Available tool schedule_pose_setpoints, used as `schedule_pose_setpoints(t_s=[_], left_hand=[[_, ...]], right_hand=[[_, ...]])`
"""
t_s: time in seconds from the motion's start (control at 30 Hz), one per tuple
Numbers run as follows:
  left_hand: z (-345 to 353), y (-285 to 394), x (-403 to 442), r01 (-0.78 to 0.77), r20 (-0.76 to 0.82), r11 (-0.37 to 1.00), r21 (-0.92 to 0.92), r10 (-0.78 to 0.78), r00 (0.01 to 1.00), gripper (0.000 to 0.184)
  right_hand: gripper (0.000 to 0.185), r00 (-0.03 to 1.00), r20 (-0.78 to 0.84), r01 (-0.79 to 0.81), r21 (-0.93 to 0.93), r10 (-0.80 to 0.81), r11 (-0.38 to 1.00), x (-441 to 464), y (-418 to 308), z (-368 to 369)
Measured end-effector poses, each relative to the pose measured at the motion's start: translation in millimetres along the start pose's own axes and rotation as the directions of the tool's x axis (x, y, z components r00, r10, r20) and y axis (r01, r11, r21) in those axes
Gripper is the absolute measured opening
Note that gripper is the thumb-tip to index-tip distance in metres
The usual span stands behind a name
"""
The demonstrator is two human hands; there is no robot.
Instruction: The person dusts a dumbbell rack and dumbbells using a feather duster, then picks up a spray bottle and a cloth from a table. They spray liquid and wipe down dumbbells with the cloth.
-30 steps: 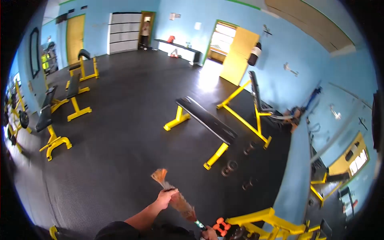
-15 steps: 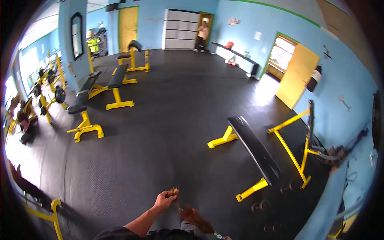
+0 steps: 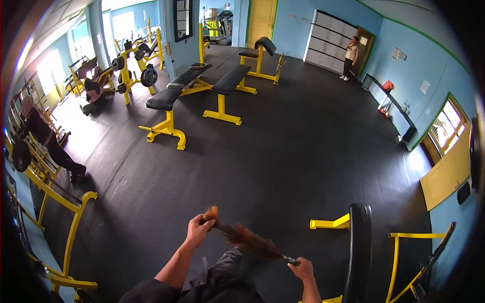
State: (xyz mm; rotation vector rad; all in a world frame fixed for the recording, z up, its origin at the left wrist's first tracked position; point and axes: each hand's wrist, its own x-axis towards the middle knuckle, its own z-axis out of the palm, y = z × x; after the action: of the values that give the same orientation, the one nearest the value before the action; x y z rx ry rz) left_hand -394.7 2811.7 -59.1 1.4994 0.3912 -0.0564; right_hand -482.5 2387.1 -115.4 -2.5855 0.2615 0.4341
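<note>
A brown and reddish feather duster (image 3: pixel 250 241) stretches slantwise in front of my body, a little blurred. My left hand (image 3: pixel 198 231) is closed around its feathery far end, and an orange-brown tuft sticks out above the fingers. At the other end, my right hand (image 3: pixel 303 269) grips the thin handle, which has a pale and green pattern. Below the duster, my trouser leg shows above the black floor.
To the right stands a black-padded bench (image 3: pixel 359 247) with yellow legs. More benches (image 3: pixel 230 81) stand ahead, with weight plates (image 3: pixel 149 77) on a rack beyond. One person (image 3: pixel 351 58) is by the far doorway; another (image 3: pixel 48 134) is at the left. A yellow frame (image 3: pixel 76 227) rises at lower left.
My view has turned to the right-hand side's opposite, leftward, so the benches appear farther right. My right hand, mostly out of view before, now shows on the duster's handle. My left hand keeps its hold.
</note>
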Motion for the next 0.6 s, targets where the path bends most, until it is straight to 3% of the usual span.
schedule_pose_setpoints(t_s=[0.07, 0.1, 0.17, 0.23, 0.3, 0.4, 0.47, 0.5, 0.53, 0.6], left_hand=[[15, 4, 32, 0.046, -0.156, 0.998, 0.053, -0.037, 0.987, 0.035], [24, 0, 58, 0.052, -0.141, 0.997, 0.054, -0.044, 0.989, 0.035], [43, -9, 105, -0.045, -0.266, 0.993, 0.11, 0.073, 0.961, 0.035], [76, 8, 151, -0.032, -0.147, 0.971, 0.237, 0.069, 0.987, 0.036], [118, 46, 181, -0.058, 0.033, 0.879, 0.474, 0.048, 0.998, 0.041], [198, 88, 228, -0.208, 0.282, 0.764, 0.611, 0.035, 0.959, 0.04], [247, 87, 268, -0.329, 0.382, 0.744, 0.581, 0.108, 0.918, 0.04], [274, 83, 286, -0.406, 0.418, 0.737, 0.54, 0.184, 0.89, 0.04], [305, 89, 299, -0.429, 0.474, 0.731, 0.531, 0.164, 0.865, 0.04], [367, 108, 325, -0.343, 0.358, 0.846, 0.409, 0.197, 0.913, 0.051]], right_hand=[[0.035, 1.0, -0.013, -0.024, 0.002, 0.024, 1.0, 40, -19, -11], [0.036, 0.998, -0.052, -0.039, -0.022, 0.038, 0.999, 60, -26, -11], [0.038, 0.991, -0.086, -0.108, -0.033, 0.105, 0.994, 83, -20, -1], [0.039, 0.978, -0.208, -0.023, 0.05, 0.033, 0.998, 109, -5, 11], [0.038, 0.962, -0.254, -0.076, 0.079, 0.094, 0.994, 123, -1, -7], [0.037, 0.922, -0.33, -0.153, 0.169, 0.202, 0.974, 155, 8, -38], [0.036, 0.916, -0.318, -0.156, 0.278, 0.244, 0.948, 178, 26, -58], [0.034, 0.894, -0.291, -0.262, 0.278, 0.341, 0.924, 191, 32, -68], [0.034, 0.867, -0.299, -0.309, 0.304, 0.399, 0.901, 204, 41, -77], [0.033, 0.845, -0.245, -0.386, 0.336, 0.476, 0.859, 232, 66, -101]])
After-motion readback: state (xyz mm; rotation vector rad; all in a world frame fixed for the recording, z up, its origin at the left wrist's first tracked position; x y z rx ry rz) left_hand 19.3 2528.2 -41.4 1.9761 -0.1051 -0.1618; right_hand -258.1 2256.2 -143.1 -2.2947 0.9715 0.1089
